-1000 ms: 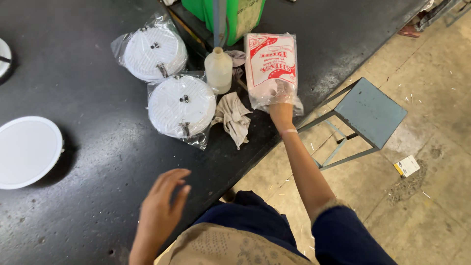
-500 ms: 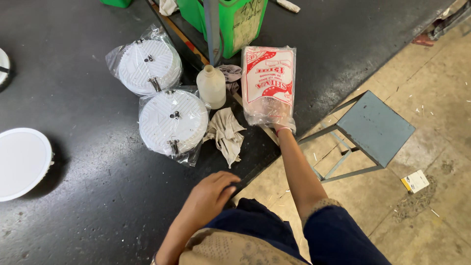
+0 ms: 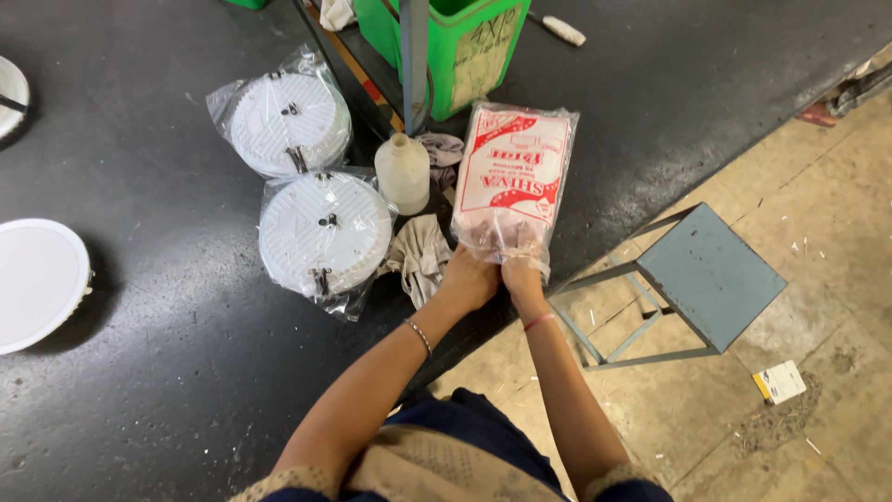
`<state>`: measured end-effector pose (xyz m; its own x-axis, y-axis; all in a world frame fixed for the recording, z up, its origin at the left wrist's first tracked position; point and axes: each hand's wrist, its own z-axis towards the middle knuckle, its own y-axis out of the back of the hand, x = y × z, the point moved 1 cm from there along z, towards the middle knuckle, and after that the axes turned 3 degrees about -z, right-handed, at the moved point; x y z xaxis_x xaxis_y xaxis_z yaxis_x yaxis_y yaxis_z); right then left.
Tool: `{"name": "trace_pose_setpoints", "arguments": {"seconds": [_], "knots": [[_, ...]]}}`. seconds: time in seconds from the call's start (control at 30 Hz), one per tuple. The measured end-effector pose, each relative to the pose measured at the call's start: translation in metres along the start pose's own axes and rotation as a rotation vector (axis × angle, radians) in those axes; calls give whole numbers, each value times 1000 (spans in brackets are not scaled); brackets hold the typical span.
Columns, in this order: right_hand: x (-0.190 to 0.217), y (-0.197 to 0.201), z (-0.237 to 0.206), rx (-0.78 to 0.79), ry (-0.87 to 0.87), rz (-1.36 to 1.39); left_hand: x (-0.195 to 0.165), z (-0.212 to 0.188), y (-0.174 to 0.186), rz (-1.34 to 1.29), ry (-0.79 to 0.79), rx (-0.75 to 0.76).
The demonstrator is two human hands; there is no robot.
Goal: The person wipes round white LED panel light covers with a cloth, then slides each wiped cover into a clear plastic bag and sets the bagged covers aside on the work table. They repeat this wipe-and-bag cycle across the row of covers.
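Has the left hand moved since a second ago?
Yes. The left hand has gone up from near the table edge to the bottom of the plastic packet, beside the right hand, close to the crumpled rag.

I see a black worktop point(image 3: 139, 372) carrying two bagged white discs point(image 3: 325, 232) near its middle, a white bottle point(image 3: 402, 172), a crumpled rag point(image 3: 418, 260) and a printed plastic packet point(image 3: 511, 181) by its near edge, and a bare white disc point(image 3: 37, 279) at its left edge.
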<state>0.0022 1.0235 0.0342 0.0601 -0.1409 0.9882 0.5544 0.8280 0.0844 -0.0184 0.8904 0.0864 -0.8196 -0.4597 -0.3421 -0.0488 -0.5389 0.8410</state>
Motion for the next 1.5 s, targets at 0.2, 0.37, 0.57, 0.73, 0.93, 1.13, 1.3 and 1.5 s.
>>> {"name": "trace_pose_setpoints", "arguments": {"seconds": [0.2,0.37,0.57,0.73,0.93,1.13,1.3,1.5], "knots": [[91,33,-79,315,226,-439,3,2,-6,-40,133,248],[176,78,-131,869,169,-251,1,-1,-6,12,39,137],[221,115,-129,283,149,33,2,-20,11,-164,8,171],[223,88,-50,122,92,319,38,-104,90,-708,130,266],[240,-40,-29,380,-11,294,58,-185,247,-1403,766,-649],[272,-170,-96,579,261,211,-49,-211,335,-226,566,-822],[286,-236,-195,686,491,183,-72,-217,337,-427,616,-742],[301,-280,-268,835,96,372,-22,-280,358,-1035,672,-1023]]}}
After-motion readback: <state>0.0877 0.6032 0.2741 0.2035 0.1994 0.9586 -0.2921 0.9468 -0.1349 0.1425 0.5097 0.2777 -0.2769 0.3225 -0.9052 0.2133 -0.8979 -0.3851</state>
